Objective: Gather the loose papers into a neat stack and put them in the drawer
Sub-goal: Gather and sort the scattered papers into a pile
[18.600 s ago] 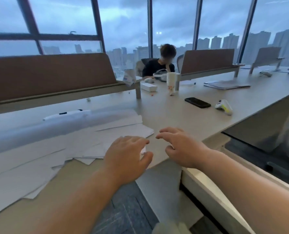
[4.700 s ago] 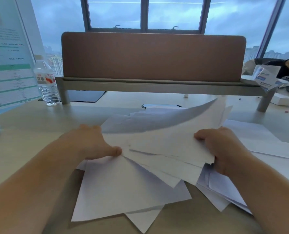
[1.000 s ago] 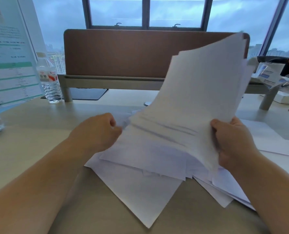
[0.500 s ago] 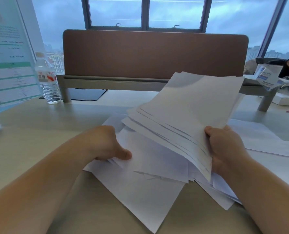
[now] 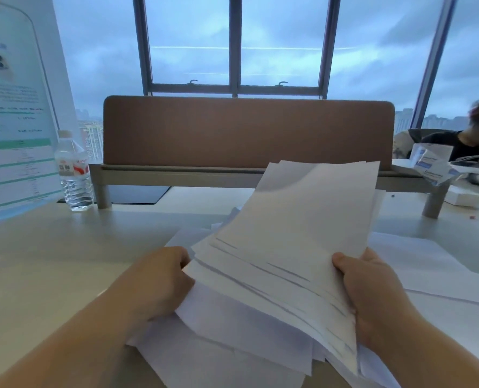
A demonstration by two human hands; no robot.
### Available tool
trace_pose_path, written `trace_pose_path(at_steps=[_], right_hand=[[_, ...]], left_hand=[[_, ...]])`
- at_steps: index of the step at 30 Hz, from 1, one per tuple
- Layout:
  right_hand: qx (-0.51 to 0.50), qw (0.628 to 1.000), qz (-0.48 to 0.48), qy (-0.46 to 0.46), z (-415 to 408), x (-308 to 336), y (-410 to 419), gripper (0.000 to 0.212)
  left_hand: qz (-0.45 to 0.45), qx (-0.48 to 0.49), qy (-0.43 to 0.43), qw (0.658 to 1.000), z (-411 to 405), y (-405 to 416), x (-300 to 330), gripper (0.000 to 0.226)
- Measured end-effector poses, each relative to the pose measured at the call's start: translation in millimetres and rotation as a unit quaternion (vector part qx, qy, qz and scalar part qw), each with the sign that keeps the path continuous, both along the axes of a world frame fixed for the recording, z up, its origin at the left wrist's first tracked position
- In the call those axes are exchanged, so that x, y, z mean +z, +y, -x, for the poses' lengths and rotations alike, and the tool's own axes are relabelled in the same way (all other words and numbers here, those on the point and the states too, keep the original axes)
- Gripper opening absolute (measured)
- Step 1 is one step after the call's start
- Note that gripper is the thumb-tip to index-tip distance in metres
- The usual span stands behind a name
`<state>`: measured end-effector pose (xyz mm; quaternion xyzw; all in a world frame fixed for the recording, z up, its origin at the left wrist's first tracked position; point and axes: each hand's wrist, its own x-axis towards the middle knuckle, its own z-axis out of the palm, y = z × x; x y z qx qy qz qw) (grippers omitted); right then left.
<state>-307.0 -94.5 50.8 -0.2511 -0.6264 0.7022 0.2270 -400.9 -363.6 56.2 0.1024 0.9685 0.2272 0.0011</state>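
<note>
Presently, hands: both hold the same bundle of papers, one on each side.
Left hand: at about 7 o'clock in the view, fingers curled round the bundle's left edge; the fingertips are hidden behind the sheets.
Right hand: at about 4 o'clock, thumb lying on top of the sheets near their right edge, the other fingers underneath, so the grip is closed on the papers.
Papers: white sheets, fanned and uneven along the near edge, tilted so the far end rises toward 12 o'clock and overlaps the lower part of the divider in the view.
Loose sheets: more white sheets lie flat on the desk under the bundle, at 6 o'clock; others spread out toward 3 o'clock.
Desk: pale surface, bare part toward 9 o'clock.
Divider: brown panel standing across the desk at 12 o'clock, windows behind it.
Water bottle: clear plastic, upright, at 10 o'clock, just beside the divider's left leg.
Printed sign: stands at far 9 to 10 o'clock, text blurred.
Other person: seated at 2 o'clock beyond the divider.
</note>
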Motion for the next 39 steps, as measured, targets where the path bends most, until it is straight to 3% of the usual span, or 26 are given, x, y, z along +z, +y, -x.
trace_pose_path(at_steps=[3,7,11,13,16,18,22,26,29,31,34,39], right_hand=[[0.017,1.000,-0.016,-0.018,0,2,-2,0.017],[0.053,0.998,-0.025,-0.030,0,0,-4,0.019],[0.077,0.996,-0.033,-0.031,4,-10,-1,0.023],[0.089,0.994,-0.044,-0.036,6,-12,-1,0.023],[0.093,0.992,-0.069,-0.048,7,-16,-2,0.022],[0.088,0.991,-0.083,-0.052,8,-18,-4,0.018],[0.090,0.989,-0.104,-0.056,10,-21,-6,0.017],[0.095,0.985,-0.137,-0.052,12,-26,-6,0.015],[0.102,0.981,-0.156,-0.052,11,-26,-8,0.019],[0.103,0.979,-0.170,-0.051,10,-26,-8,0.024],[0.101,0.974,-0.193,-0.057,10,-25,-7,0.014],[0.111,0.967,-0.218,-0.073,7,-19,-10,0.018]], left_hand=[[-0.154,0.024,-0.030,0.987,0,4,0,0.003],[-0.405,0.068,-0.147,0.900,1,7,2,0.019],[-0.479,0.062,-0.237,0.843,-11,10,7,0.023],[-0.453,0.043,-0.245,0.856,-17,14,9,0.022],[-0.322,-0.005,-0.190,0.928,-23,21,7,0.014],[-0.284,-0.018,-0.175,0.943,-26,23,7,0.010],[-0.279,-0.035,-0.196,0.939,-25,22,7,0.019],[-0.324,-0.042,-0.272,0.905,-24,20,6,0.021],[-0.306,-0.046,-0.284,0.908,-21,18,3,0.018],[-0.292,-0.042,-0.261,0.919,-19,18,1,0.022],[-0.250,-0.019,-0.184,0.950,-17,17,2,0.026],[-0.188,0.014,-0.092,0.978,-14,15,6,0.020]])
